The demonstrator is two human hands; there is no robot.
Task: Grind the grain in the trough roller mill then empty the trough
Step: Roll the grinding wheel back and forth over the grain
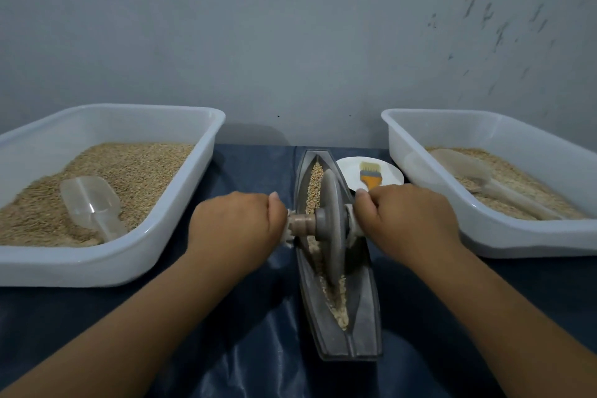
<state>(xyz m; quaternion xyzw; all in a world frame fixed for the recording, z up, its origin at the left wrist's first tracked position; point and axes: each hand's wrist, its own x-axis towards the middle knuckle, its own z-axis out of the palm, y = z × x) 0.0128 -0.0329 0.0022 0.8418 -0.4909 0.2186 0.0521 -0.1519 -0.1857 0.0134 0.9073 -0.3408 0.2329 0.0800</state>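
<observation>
The left hand [239, 220] and right hand [407, 216] each wrap a grip round 1 end of the wooden axle [302, 224], so the grey stone wheel [332, 229] stays straight. It sits in the long grey trough [365, 297] on the dark blue surface [245, 333], crushing tan grain [315, 184].

Trough [365, 317]: grey, matt, looks like cast metal or stone, can't say which. Roller wheel [331, 226]: same dull grey, smooth face. Axle handle [302, 223]: turned wood, tan, satin. Both tubs [200, 152] [400, 139]: translucent white plastic, smooth, slight sheen. Scoop [92, 203]: clear plastic. Table cover [252, 349]: dark blue sheet, glossy, creased, likely vinyl. Grain [315, 191]: dry, granular. Wall [290, 42]: matt paint, scuffed.
</observation>
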